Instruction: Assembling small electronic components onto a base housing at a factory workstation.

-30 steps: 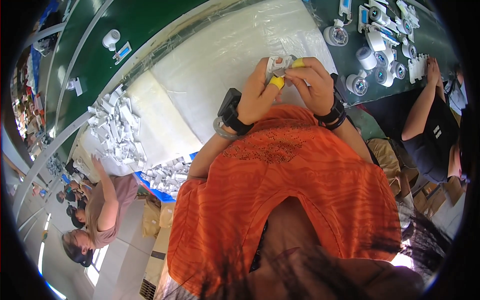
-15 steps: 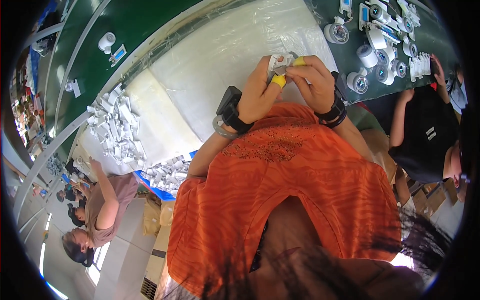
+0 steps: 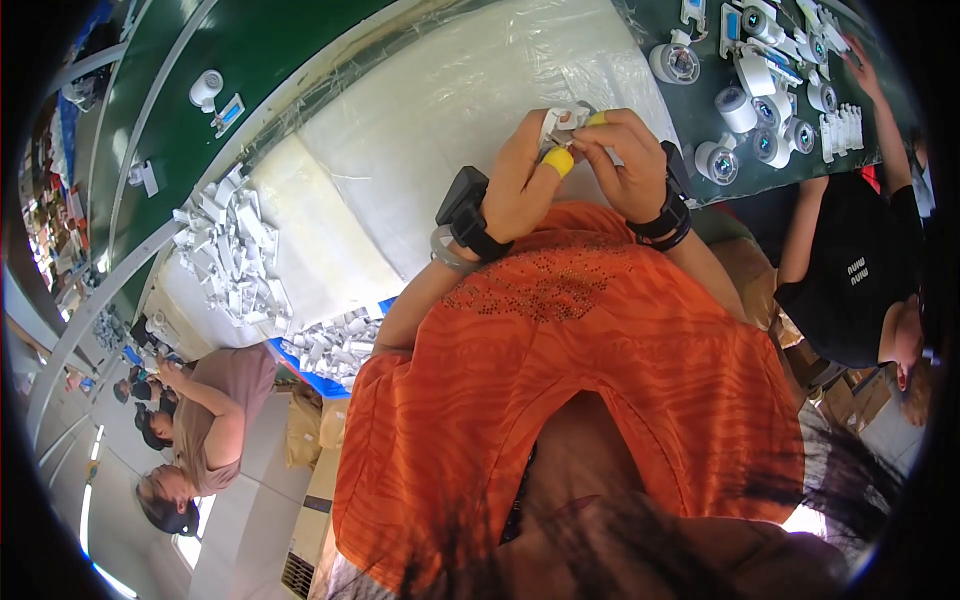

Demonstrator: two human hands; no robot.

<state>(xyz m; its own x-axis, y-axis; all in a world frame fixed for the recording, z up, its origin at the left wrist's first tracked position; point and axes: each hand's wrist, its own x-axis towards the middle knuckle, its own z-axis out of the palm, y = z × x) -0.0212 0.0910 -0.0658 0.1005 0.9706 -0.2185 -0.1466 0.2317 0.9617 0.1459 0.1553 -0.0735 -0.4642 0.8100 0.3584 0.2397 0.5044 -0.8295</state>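
Over the plastic-covered work surface, both hands meet at a small white plastic part. My left hand grips it from the left, its thumb in a yellow finger cover pressed along the near side. My right hand pinches the right side of the same part, and a yellow cover sits on its index fingertip. Fingers hide much of the part, so its full shape does not show. Each wrist wears a black strapped device.
Left of the covering lies a heap of white plastic parts; a blue bin below holds more. Several round white lamp-like units crowd the green table at right. Co-workers sit on both sides, one with an arm across the right table.
My hands stay nearly in place, with slight finger shifts around the white part. The right co-worker's arm has stretched farther over the table; the left co-worker's hand has drawn away from the heap.
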